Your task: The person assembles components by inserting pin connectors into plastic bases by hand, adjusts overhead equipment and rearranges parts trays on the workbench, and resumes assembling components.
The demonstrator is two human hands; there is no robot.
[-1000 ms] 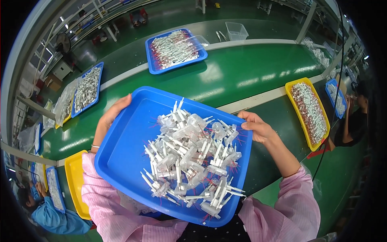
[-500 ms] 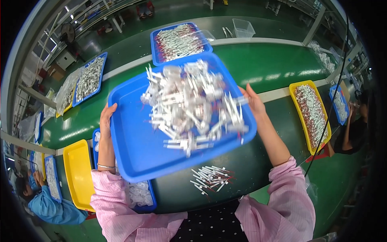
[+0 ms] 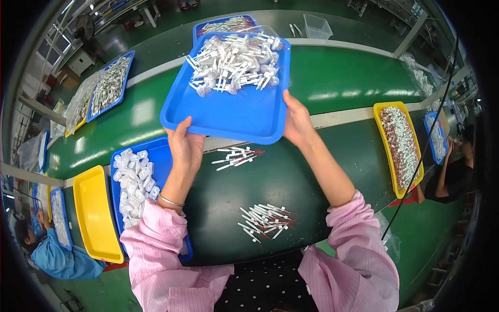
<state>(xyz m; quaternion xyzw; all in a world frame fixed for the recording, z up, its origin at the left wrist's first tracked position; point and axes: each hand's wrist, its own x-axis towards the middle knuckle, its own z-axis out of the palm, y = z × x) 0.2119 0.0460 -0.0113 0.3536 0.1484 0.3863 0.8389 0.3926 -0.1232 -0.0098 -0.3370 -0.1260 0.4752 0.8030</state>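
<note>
Both my hands hold up a blue tray (image 3: 223,114) above the far side of the bench. My left hand (image 3: 185,146) grips its near left corner, thumb on the rim. My right hand (image 3: 298,120) grips the right side near the front corner. A heap of white stick-like parts and clear plastic pieces (image 3: 234,62) fills the tray's far half; its near half is bare. Below the tray lies a small group of white sticks with red wires (image 3: 236,157). A second pile of such sticks (image 3: 266,222) lies closer to me.
At left stand a blue tray of clear plastic caps (image 3: 136,182) and a bare yellow tray (image 3: 97,213). A yellow tray of parts (image 3: 399,148) is at right. Beyond runs a green conveyor belt (image 3: 353,78), with another blue tray (image 3: 200,27) behind it. People sit at both sides.
The tray has moved away from me and levelled out, its parts now gathered at the far end. The nearer bench, the left tray of caps and a second group of sticks have come into view.
</note>
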